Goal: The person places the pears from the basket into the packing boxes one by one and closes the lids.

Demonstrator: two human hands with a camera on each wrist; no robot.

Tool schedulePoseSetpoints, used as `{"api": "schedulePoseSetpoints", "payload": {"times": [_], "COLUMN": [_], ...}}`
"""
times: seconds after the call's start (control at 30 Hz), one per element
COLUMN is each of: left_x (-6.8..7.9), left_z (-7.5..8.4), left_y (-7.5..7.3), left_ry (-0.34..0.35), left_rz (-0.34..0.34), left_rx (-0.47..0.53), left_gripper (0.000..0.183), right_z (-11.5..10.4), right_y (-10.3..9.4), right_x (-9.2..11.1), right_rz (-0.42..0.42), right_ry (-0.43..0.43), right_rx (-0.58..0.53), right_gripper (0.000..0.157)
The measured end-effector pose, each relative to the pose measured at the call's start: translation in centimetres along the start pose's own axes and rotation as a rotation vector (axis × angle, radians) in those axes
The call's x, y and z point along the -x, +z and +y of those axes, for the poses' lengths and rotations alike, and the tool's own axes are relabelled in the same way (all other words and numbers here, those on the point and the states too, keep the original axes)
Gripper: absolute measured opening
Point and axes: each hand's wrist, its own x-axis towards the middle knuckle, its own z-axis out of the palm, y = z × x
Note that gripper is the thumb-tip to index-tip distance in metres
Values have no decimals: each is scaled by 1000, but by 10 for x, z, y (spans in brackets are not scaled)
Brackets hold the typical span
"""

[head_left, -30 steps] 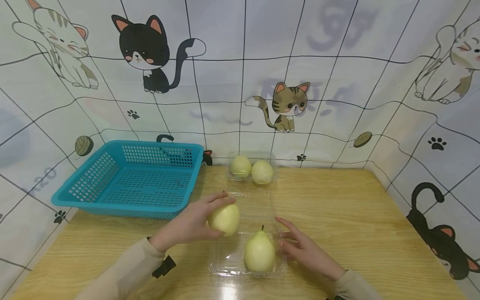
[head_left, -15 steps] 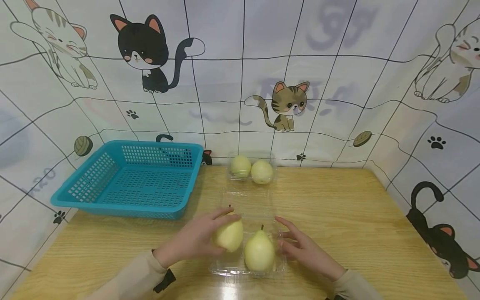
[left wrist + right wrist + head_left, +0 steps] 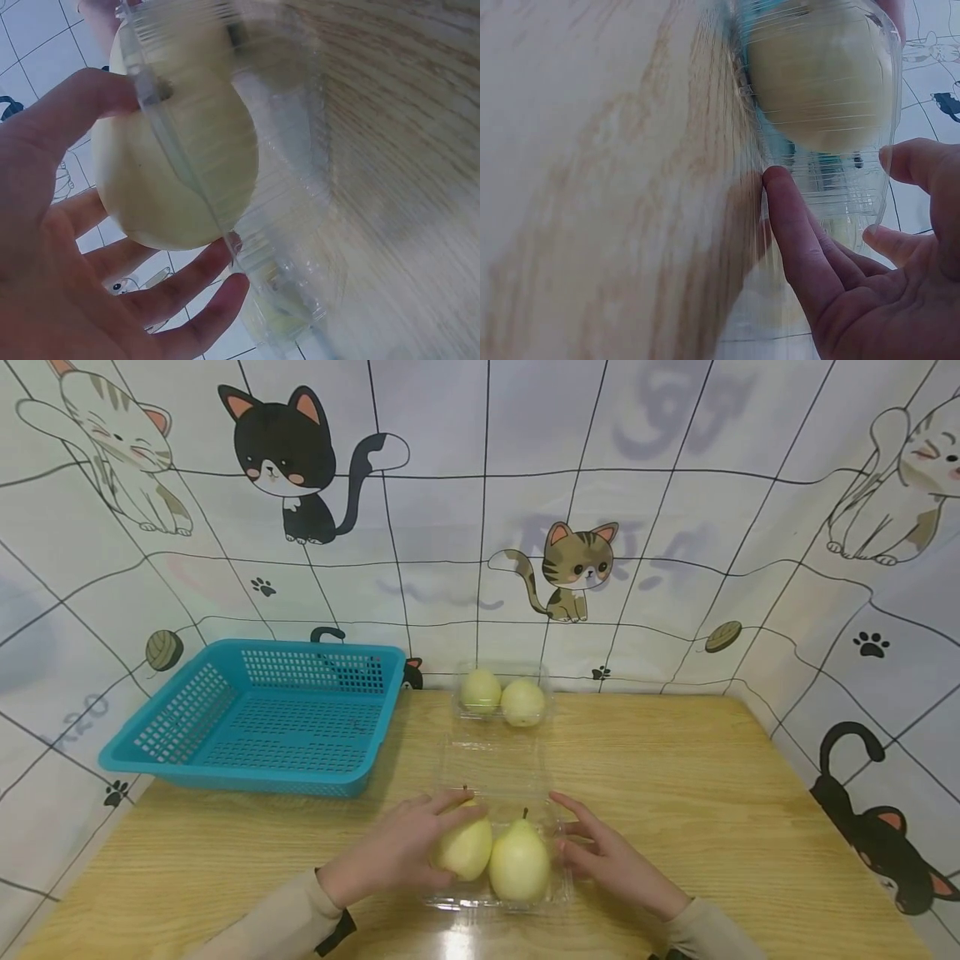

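Observation:
My left hand (image 3: 401, 852) holds a pale yellow pear (image 3: 468, 852) inside a clear plastic clamshell box (image 3: 450, 903), its fingers over the top and far side. A second pear (image 3: 520, 864) sits upright right beside it, stem up. In the left wrist view the held pear (image 3: 172, 165) shows partly through the clear wall, with thumb and fingers around it. The right hand (image 3: 618, 864) is at the box's right side, fingertips touching it. Through the ribbed wall (image 3: 829, 180) in the right wrist view, those fingers lie fairly straight against the plastic.
The box's lid (image 3: 491, 768) lies folded back, away from the person. Behind it stands another clear box (image 3: 551, 703) with two pears (image 3: 481, 692). A blue perforated basket (image 3: 258, 781) is at the left. A cat-print cloth (image 3: 442, 527) covers the wall behind the wooden table (image 3: 675, 760).
The left hand has lowered its pear, moving slightly right and toward the person, into the box's left half beside the other pear. The right hand has stayed in place.

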Motion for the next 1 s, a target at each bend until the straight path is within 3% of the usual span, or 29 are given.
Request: {"api": "schedulePoseSetpoints", "payload": {"times": [0.27,0.53,0.83,1.0], "left_x": [2,4,4,5], "left_z": [1,-1,-2,-3], "left_y": [5,9,9,8], "left_ry": [-28,3,29,39], "left_rz": [-21,-23,-32,-39], "left_rx": [8,15,36,37], "left_gripper": [78,74,74,74], "right_z": [0,-1,-4,-4], "right_y": [1,1,-2,-5], "right_x": [-1,-3,-4,-5], "right_rz": [13,22,15,19], "right_ry": [15,26,-4,-67], "right_rx": [17,42,134,266], "right_gripper": [64,62,64,62]}}
